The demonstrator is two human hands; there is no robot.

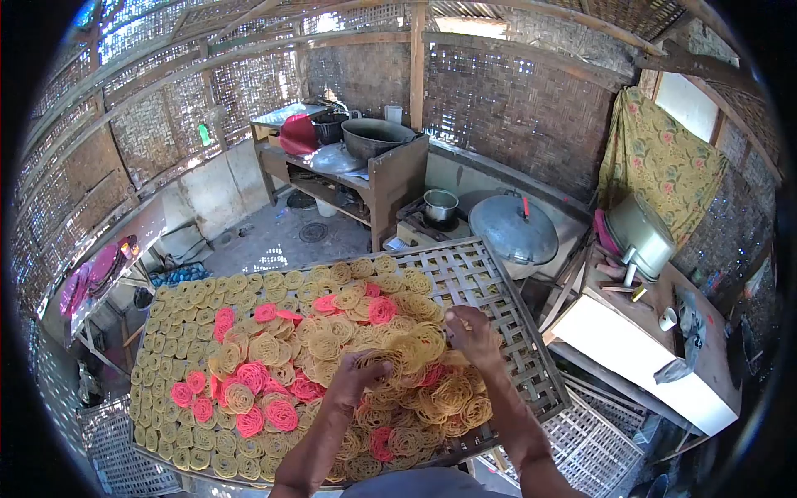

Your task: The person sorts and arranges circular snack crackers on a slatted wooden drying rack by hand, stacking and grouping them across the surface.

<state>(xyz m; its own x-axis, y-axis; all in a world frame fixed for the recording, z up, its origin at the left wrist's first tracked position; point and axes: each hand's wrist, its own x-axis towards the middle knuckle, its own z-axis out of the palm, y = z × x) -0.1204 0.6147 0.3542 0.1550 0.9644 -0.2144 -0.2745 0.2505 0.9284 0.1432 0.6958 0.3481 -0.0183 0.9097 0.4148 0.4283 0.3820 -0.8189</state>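
Head view: a person's two bare hands worked over a slatted rack (465, 270) spread with yellow coils (427, 342) and a few pink coils (281, 415), heaped loosely at its middle and near right. The left hand (361, 375) curled against the heap's yellow coils; the right hand (475, 334) bent inward just beside them, over bare slats. Fingertips were hidden, so how far each grip was open, or whether it held a coil, could not be told. Squeezing might have snapped brittle strands; a sideways push could have tipped coils over the near edge.
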